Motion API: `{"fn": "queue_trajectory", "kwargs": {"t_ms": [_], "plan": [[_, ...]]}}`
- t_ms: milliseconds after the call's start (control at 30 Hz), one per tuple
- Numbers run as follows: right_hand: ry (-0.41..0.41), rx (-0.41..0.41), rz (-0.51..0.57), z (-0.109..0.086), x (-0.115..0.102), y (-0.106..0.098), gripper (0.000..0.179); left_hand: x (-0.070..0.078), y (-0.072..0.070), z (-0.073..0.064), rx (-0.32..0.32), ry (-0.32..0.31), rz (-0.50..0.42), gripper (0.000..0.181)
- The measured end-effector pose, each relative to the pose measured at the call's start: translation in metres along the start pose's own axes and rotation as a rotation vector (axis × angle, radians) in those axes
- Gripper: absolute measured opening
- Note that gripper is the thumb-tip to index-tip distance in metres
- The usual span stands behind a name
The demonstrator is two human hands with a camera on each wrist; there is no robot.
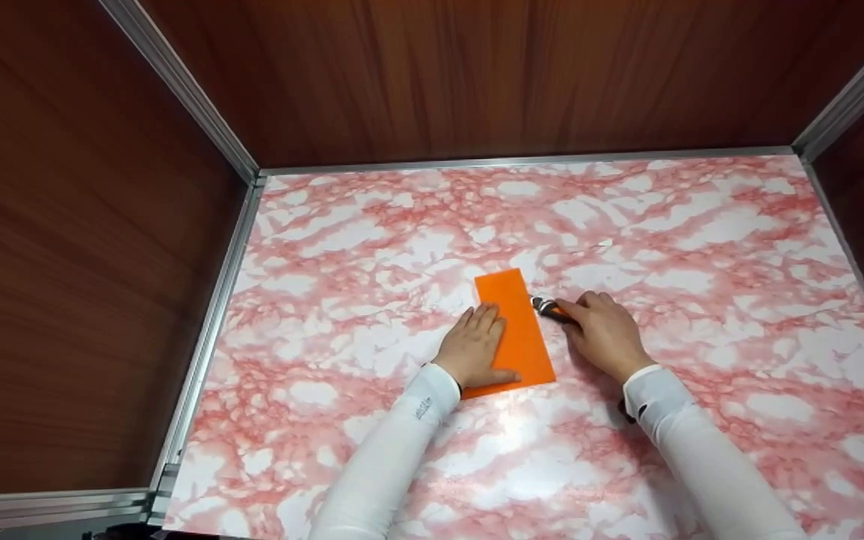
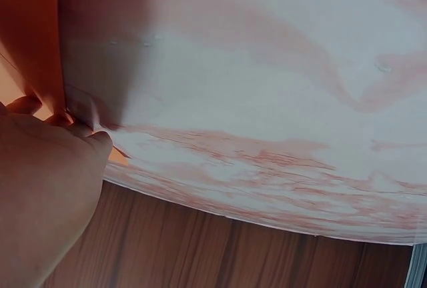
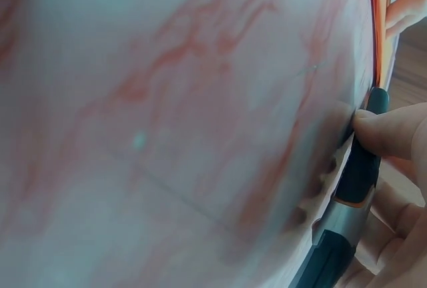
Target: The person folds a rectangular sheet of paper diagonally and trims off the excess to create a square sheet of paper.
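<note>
My left hand (image 1: 475, 346) lies spread on a sheet of orange paper (image 1: 523, 341), its thumb pointing right across the lower part. The paper is a narrow upright strip, slightly slanted, with its left side partly hidden under the hand. Just off its right edge, my right hand (image 1: 606, 330) grips a slim black-and-orange tool (image 1: 554, 310). The tool's silvery end points at that edge. In the right wrist view, thumb and fingers close round the tool's dark handle (image 3: 357, 181), which has an orange ring and a grey metal section; the orange paper (image 3: 379, 28) shows edge-on beyond it.
The table (image 1: 342, 315) has a red-and-white marbled top. Dark wood panels (image 1: 477, 75) in metal frames stand behind it and at both sides. A small whitish scrap (image 1: 605, 243) lies beyond the right hand.
</note>
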State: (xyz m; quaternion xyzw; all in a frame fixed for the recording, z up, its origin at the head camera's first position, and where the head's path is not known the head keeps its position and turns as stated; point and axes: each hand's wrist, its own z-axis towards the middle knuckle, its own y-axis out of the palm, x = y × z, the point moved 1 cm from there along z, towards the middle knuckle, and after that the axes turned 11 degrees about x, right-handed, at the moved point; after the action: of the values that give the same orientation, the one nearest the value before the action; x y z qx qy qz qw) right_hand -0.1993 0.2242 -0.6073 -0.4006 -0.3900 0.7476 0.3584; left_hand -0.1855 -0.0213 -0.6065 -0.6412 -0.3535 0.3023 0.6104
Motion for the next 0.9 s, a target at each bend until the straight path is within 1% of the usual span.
{"fn": "queue_trajectory", "kwargs": {"t_ms": [167, 267, 467, 767, 900], "plan": [[0.003, 0.043, 0.002, -0.001, 0.006, 0.0, 0.041, 0.0, 0.001, 0.001, 0.006, -0.001, -0.011, 0.106], [0.02, 0.064, 0.003, -0.003, 0.011, -0.001, 0.041, -0.001, 0.002, 0.001, 0.001, -0.004, -0.027, 0.105], [0.032, 0.091, 0.001, -0.005, 0.016, -0.002, 0.042, -0.002, 0.004, 0.001, -0.005, -0.004, -0.032, 0.105], [0.03, 0.084, -0.003, -0.006, 0.016, -0.001, 0.043, -0.001, 0.003, 0.001, -0.009, -0.007, -0.03, 0.105], [0.027, 0.065, -0.005, -0.005, 0.014, -0.002, 0.043, 0.0, 0.002, 0.0, -0.01, -0.008, -0.018, 0.105]]}}
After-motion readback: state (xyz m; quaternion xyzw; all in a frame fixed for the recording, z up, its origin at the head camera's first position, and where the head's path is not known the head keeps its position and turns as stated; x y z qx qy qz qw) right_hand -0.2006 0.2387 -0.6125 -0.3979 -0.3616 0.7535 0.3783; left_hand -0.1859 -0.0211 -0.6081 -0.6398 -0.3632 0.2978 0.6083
